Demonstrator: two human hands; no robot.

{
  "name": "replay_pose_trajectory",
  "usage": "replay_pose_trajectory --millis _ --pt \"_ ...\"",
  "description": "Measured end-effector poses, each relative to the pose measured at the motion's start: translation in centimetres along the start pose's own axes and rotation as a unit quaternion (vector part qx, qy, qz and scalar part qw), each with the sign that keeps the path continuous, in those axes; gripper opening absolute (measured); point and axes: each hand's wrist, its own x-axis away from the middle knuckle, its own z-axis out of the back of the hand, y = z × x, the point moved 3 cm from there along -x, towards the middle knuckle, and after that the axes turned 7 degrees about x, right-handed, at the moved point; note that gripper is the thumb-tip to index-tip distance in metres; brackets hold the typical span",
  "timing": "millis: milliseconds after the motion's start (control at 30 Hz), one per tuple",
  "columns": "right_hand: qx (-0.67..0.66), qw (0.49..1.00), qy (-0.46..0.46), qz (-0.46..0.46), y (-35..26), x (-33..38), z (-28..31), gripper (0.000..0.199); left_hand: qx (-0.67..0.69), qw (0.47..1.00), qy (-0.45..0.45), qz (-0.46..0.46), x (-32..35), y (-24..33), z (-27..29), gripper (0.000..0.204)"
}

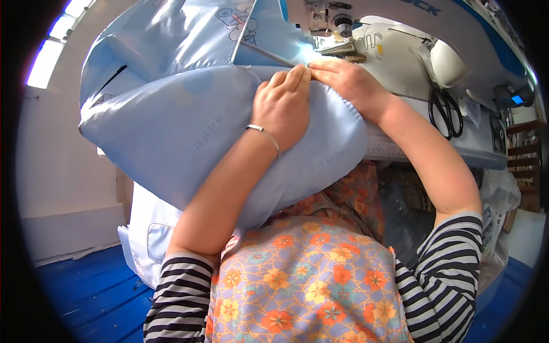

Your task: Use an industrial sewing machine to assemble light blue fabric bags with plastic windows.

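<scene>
A large piece of light blue printed fabric (pixel 189 120) spreads across the sewing machine's bed and hangs down over my lap. My left hand (pixel 283 103) lies on it with fingers together, the fingertips pressing at its far edge. Right beside it, my right hand (pixel 351 83) pinches the same edge, fingertips nearly touching the left ones. Both hands are close in front of the lit needle area of the sewing machine (pixel 343 28). The needle itself is too small to make out.
Black-handled scissors (pixel 446 113) lie on the machine table at the right. The machine's arm (pixel 469 40) rises over the far right, with a small lit display (pixel 517 99). A plastic bag (pixel 497 197) hangs below the table. White fabric (pixel 151 234) hangs at the left above a blue floor (pixel 103 297).
</scene>
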Motion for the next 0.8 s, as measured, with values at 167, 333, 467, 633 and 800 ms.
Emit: replay_pose_trajectory --millis 167,333,467,633,800 --pt "0.07 0.997 -0.002 0.04 0.0 -0.1 0.7 0.029 0.005 0.999 -0.032 0.013 -1.0 -0.2 -0.5 0.037" --pt "0.048 0.998 -0.001 0.051 0.2 -0.2 1.9 0.031 0.036 0.997 -0.051 0.038 -2.1 -0.3 -1.0 0.037" --pt "0.027 0.999 -0.007 0.023 0.4 -0.2 1.9 0.032 0.036 0.999 -0.03 0.025 -2.5 -0.9 -1.5 0.038" --pt "0.021 1.0 -0.003 0.007 0.6 -0.5 2.1 0.031 0.051 0.998 -0.028 0.008 -3.0 -1.3 -1.4 0.041" --pt "0.089 0.994 -0.007 0.055 0.4 -0.7 2.3 0.027 0.058 0.995 -0.074 0.039 -3.3 -1.6 -0.9 0.039"
